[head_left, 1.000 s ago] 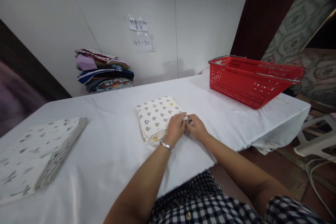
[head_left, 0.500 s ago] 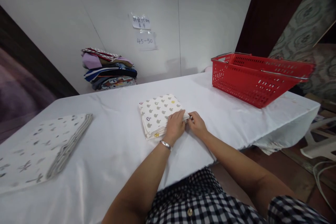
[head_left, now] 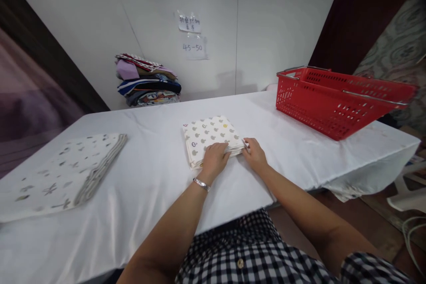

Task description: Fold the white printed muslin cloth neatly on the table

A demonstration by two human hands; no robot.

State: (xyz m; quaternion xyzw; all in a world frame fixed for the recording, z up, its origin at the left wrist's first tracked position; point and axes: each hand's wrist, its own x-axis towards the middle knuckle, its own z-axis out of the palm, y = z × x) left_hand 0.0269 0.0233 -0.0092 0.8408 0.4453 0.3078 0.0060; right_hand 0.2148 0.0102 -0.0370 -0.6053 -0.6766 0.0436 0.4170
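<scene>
scene: 1 person at a white-covered desk point(head_left: 149, 186), head view, both bare hands out front
thing in hand: small folded cloth point(head_left: 209, 137), cream with grey and coloured prints, lay flat at desk centre, just ahead of both hands
left hand point(head_left: 214, 159): palm down on the cloth's near edge, fingers curled over the layers, pressing rather than lifting; bracelet on the wrist
right hand point(head_left: 255, 156): at the cloth's near right corner, fingertips pinched on the stacked edges, grip closed on the corner
key relation: cloth lay forward and slightly left of the hands; roughly square, no clear long axis, its edges a little skewed to the desk edge; both hands touched it, the left sat further onto it, the right only at the corner
left of it: larger folded cloth point(head_left: 63, 173) with dark sprig print, well apart, near the desk's left end
right of it: red basket point(head_left: 336, 97) with metal handles, on the desk's far right, well apart, contents not visible
back: pile of folded fabrics point(head_left: 146, 80) against the wall, 2 paper notes point(head_left: 193, 37) above and right of it
in the way: nothing between the hands and the cloth; bare desk between cloth and basket
</scene>
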